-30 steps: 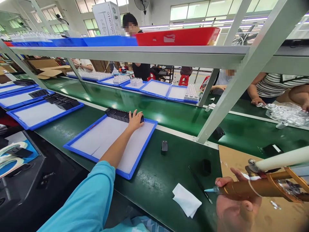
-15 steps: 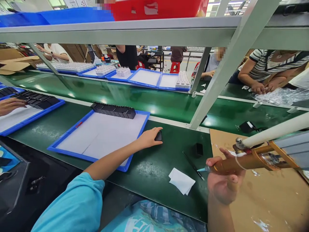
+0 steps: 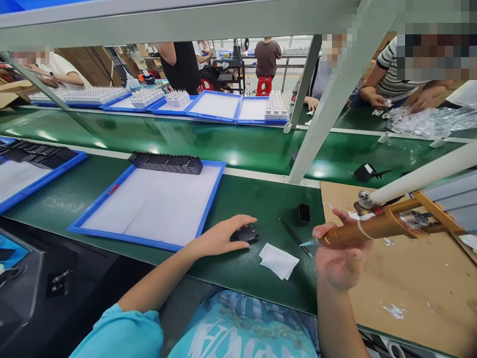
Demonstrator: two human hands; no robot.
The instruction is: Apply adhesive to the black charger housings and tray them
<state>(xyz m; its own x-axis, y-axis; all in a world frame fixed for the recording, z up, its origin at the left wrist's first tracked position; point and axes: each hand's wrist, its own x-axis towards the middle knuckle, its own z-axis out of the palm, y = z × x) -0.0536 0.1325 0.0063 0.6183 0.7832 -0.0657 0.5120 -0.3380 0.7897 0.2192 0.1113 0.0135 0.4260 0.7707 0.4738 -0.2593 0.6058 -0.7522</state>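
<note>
My left hand (image 3: 219, 234) is curled over a small black charger block (image 3: 247, 231) and grips it just above the green bench mat. My right hand (image 3: 340, 256) is wrapped round a gold-coloured glue gun (image 3: 376, 226) with a white stick at its back; the nozzle tip points left. A second black block (image 3: 303, 214) stands between my hands. A folded white cloth (image 3: 278, 260) and a thin black stylus (image 3: 295, 236) lie near the gun's tip.
A blue-rimmed white tray (image 3: 212, 199) holds a row of black blocks (image 3: 167, 162) along its far edge. A cardboard sheet (image 3: 402, 278) covers the bench on the right. A slanted grey post (image 3: 316, 129) rises behind. Other people work across the green belt.
My left hand left the row on the tray, reached the loose black block right of the tray and drew it toward me. The view tilted downward; the glue gun stayed about where it was.
</note>
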